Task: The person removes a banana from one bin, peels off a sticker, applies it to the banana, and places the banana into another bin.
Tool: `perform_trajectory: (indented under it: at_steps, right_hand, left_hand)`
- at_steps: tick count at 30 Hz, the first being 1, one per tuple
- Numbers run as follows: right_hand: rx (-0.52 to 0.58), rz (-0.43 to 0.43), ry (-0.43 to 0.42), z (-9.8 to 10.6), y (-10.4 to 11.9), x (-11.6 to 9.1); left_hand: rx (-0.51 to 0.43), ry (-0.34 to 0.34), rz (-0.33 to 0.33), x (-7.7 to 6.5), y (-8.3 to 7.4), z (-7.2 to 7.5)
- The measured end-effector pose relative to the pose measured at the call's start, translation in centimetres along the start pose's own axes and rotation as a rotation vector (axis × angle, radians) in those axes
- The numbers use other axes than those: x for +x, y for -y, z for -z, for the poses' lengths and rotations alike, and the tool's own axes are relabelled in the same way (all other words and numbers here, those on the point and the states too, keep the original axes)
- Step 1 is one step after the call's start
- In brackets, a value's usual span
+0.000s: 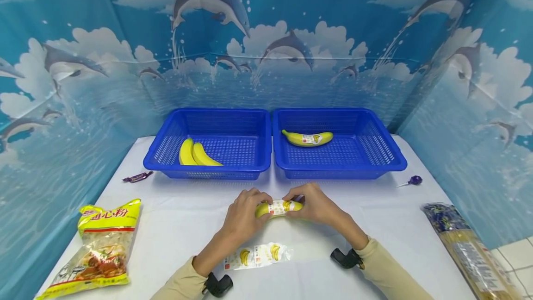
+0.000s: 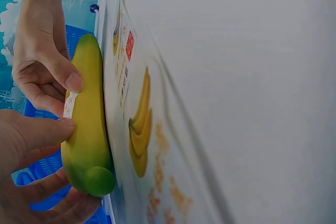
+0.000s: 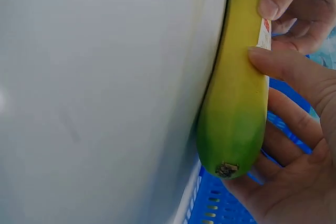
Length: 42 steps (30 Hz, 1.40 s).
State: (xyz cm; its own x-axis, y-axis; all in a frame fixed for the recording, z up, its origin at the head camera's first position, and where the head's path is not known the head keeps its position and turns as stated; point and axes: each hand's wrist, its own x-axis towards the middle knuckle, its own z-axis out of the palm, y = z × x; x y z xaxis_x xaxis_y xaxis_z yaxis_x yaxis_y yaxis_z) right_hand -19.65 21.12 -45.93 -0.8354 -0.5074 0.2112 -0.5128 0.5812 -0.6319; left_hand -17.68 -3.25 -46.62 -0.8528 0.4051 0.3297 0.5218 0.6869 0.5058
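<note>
On the white table in front of the baskets lies a yellow banana (image 1: pixel 262 210) with greenish ends. My left hand (image 1: pixel 245 213) grips its left end, and my right hand (image 1: pixel 314 204) holds the right end, with fingers behind and thumb in front. Between them a white banana-picture label (image 1: pixel 276 207) lies over the fruit. In the left wrist view, both thumbs press near the label's edge on the banana (image 2: pixel 89 124). The right wrist view shows the dark tip of the banana (image 3: pixel 233 93) beside the right palm. Closer to me lies a strip of banana labels (image 1: pixel 262 254).
The left blue basket (image 1: pixel 262 140) contains two bananas (image 1: pixel 200 155); the right blue basket (image 1: pixel 387 152) has one labelled banana (image 1: pixel 306 139). A wrapped candy (image 1: pixel 137 177) and pasta bag (image 1: pixel 104 244) lie left. At right are a lollipop (image 1: pixel 415 180) and a noodle pack (image 1: pixel 470 253).
</note>
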Motion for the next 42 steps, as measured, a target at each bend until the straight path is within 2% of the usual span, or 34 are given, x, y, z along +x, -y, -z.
perform_trajectory:
  at_steps: [3,11,19,25,28,35,42]
  right_hand:
    - [-0.012,-0.007,-0.023,-0.3,0.1,0.0]
    - [-0.096,0.051,-0.072,-1.0,0.5,0.0]
    - [-0.074,0.030,-0.040,-0.9,0.3,0.2]
    - [-0.088,0.017,-0.018,-0.6,0.5,0.0]
    - [-0.106,0.024,-0.009,-0.5,0.7,-0.1]
    - [-0.080,0.026,0.026,0.3,1.1,-0.4]
    - [-0.048,0.077,0.046,1.5,1.5,-0.5]
  left_hand:
    - [0.004,-0.002,0.000,0.0,0.0,0.0]
    - [0.000,0.013,0.000,0.0,0.1,0.1]
    - [-0.045,0.133,0.000,0.1,0.9,0.8]
    - [-0.029,0.176,0.026,0.2,1.0,1.1]
    - [-0.019,0.182,0.032,0.2,0.8,1.3]
    - [-0.060,0.177,0.056,0.1,0.2,1.9]
    - [-0.105,0.166,0.053,0.3,-0.2,2.4]
